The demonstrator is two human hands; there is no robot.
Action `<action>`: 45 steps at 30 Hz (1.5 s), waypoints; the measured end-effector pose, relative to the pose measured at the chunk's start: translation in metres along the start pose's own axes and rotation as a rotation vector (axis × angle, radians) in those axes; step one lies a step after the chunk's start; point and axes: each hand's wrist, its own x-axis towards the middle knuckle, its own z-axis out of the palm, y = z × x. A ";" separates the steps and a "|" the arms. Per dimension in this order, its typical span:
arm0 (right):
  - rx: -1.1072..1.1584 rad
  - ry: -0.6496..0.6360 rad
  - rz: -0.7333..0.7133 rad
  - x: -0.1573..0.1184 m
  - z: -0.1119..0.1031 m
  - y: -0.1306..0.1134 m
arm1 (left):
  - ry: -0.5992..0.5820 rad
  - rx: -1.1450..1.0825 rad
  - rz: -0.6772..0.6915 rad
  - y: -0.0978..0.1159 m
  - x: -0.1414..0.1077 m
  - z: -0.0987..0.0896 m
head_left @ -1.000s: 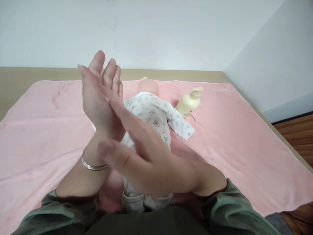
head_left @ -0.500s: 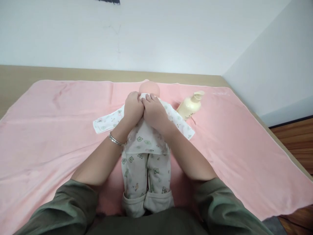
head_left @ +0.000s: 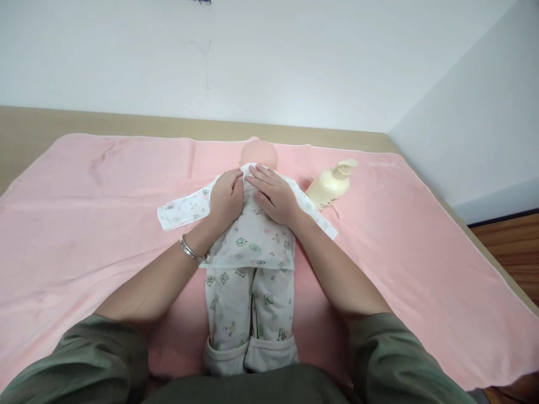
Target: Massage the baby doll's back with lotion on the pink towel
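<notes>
A baby doll lies lengthwise in front of me, dressed in a white printed shirt and matching trousers with turned-up white cuffs. Its bald head points to the wall; no face shows. My left hand rests on the left of the doll's upper back, fingers stretched forward and partly hidden. On the right side lies my right hand, flat on the shirt with its fingers extended. A small gap separates the two hands. The shirt's sleeves spread out to both sides.
To the right of the doll, a cream pump bottle leans tilted by the sleeve. A pink cloth covers most of the wooden table. White walls stand behind and to the right.
My hands have moved apart from each other and slightly toward me. The fingers of my right hand lie flatter, and more of the shirt shows between the hands.
</notes>
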 end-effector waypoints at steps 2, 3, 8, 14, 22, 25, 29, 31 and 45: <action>-0.015 -0.020 0.048 -0.002 -0.004 0.001 | 0.014 0.002 -0.007 -0.004 -0.003 -0.001; -0.042 -0.017 0.121 -0.003 -0.005 -0.004 | 0.027 0.001 -0.019 -0.005 -0.003 -0.001; -0.202 0.017 0.411 -0.017 -0.002 -0.060 | 0.085 -0.061 -0.064 -0.006 -0.006 -0.001; -0.208 -0.038 0.138 -0.029 0.005 -0.088 | 0.097 -0.102 -0.090 -0.003 -0.008 -0.003; -0.101 -0.071 0.330 -0.004 -0.013 -0.033 | 0.085 -0.089 -0.065 -0.002 -0.007 -0.003; -0.207 -0.039 0.395 -0.013 -0.008 -0.060 | 0.104 -0.101 -0.070 -0.003 -0.007 -0.002; -0.213 -0.032 0.211 -0.022 -0.001 -0.084 | 0.113 -0.117 -0.069 -0.004 -0.007 -0.001; -0.147 -0.076 0.133 -0.016 -0.004 -0.071 | 0.101 -0.114 -0.065 -0.005 -0.008 -0.001; -0.205 -0.010 0.260 -0.025 0.001 -0.085 | 0.092 -0.091 -0.075 -0.005 -0.006 -0.001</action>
